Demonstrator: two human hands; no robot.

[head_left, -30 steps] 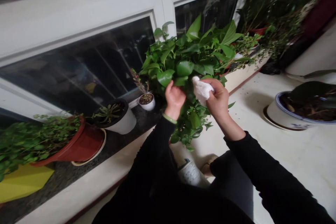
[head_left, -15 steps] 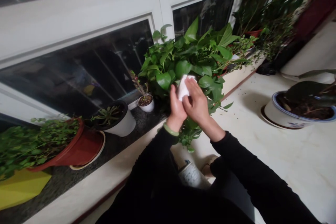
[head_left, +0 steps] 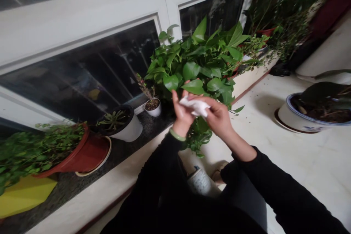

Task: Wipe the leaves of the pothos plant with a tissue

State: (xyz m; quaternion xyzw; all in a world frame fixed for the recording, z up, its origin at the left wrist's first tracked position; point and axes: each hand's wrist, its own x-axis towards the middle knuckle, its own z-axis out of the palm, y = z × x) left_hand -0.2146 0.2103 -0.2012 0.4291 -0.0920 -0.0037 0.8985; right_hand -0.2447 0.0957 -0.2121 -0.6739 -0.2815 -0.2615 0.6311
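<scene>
A crumpled white tissue (head_left: 197,106) is pinched in my right hand (head_left: 221,117), its left end lying over my left palm. My left hand (head_left: 183,116) is turned palm up with its fingers stretched out, a pale green bangle at the wrist. Those fingertips reach to a broad green leaf (head_left: 194,86) of the leafy potted plant (head_left: 192,69), and the leaf hides part of them. Whether they press on the leaf I cannot tell. This plant's own pot is covered by foliage.
On the dark sill stand a small white pot (head_left: 153,107), a larger white pot (head_left: 128,126) and a red-brown pot (head_left: 79,153). A yellow object (head_left: 27,195) lies at the left. To the right, a blue-rimmed pot (head_left: 309,117) stands on the pale floor. A patterned cylinder (head_left: 203,182) is near my feet.
My right hand has drawn back toward the lower right, pulling the tissue across my left palm. The pressed-together hands have come apart, and the left palm now shows.
</scene>
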